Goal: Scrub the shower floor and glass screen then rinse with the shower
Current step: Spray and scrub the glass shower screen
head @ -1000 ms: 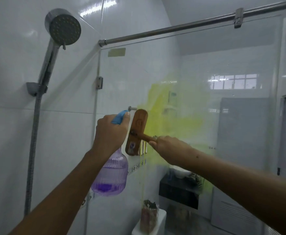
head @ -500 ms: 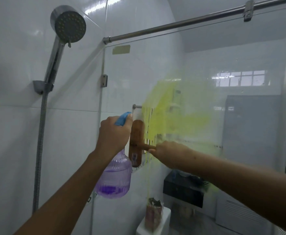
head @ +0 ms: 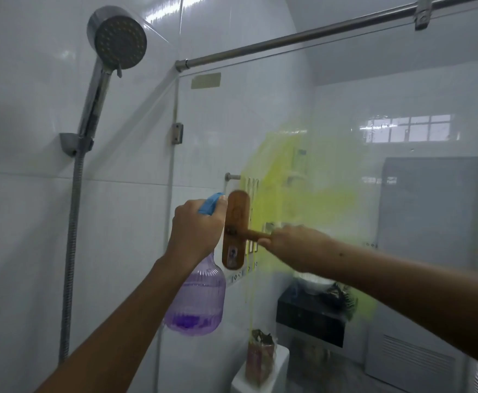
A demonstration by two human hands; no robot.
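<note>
Upright now goes the wooden brush, tilted a second ago, and it sits a touch lower under the metal peg than it did then. Its head is flat against the glass screen, long side vertical, at the left edge of the yellow smear. Comb-like streaks of yellow show just right of the brush, and thin runs trail down the glass below it.

Right hand is closed round the brush's short handle, just right of the head, arm stretched out. Left hand is just left of the brush, fingers wrapped round the neck of the purple spray bottle, with the blue trigger poking out above the knuckles. A little purple liquid sits in the bottle's base.

Further left of the brush hangs the shower hose, running up to the shower head in its wall bracket. Above the brush, a steel rail crosses the top of the glass. Below and right of it, through the glass, a black counter shows.
</note>
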